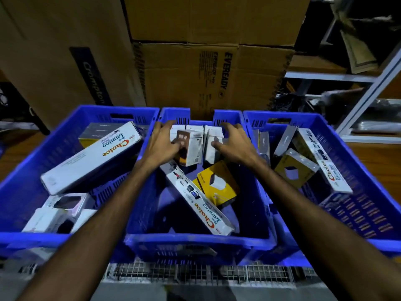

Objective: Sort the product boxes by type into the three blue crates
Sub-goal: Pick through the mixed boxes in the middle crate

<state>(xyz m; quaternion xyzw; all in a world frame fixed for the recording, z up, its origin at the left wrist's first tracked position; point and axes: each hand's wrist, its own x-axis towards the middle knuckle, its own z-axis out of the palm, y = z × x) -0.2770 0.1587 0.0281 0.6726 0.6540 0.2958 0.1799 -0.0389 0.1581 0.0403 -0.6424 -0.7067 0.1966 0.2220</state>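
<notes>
Your left hand (162,141) has its fingers (179,146) curled round the side of the 68W box (188,148), thumb pressed on its brown face – it's gripping that box, which stands upright at the far end of the middle crate (195,241). Your right hand (234,144) is spread loose, fingertips (217,144) touching the white box (211,149) just beside the 68W one; no real grip, fingers released. Both forearms reach in from the near edge, angled inward over the crate.

Same crate, nearer you: a long Choice box (202,203) lying diagonal, and a yellow box (217,185) tilted against it.

Left crate (34,236): another long Choice box (91,157) leaning across, a grey-and-yellow box behind it, white window boxes (63,211) at the near corner. Right crate (368,213): a Choice box (321,159) along the right wall, a yellow/grey box (295,168) w/ dark cut-out, grey boxes upright at the back.

Crates sit side by side, touching, on a wire-mesh surface (195,274). Behind: stacked cardboard cartons (195,79), one marked Eveready, one Crompton. Metal shelving (358,77) on the right. Room is dim.
</notes>
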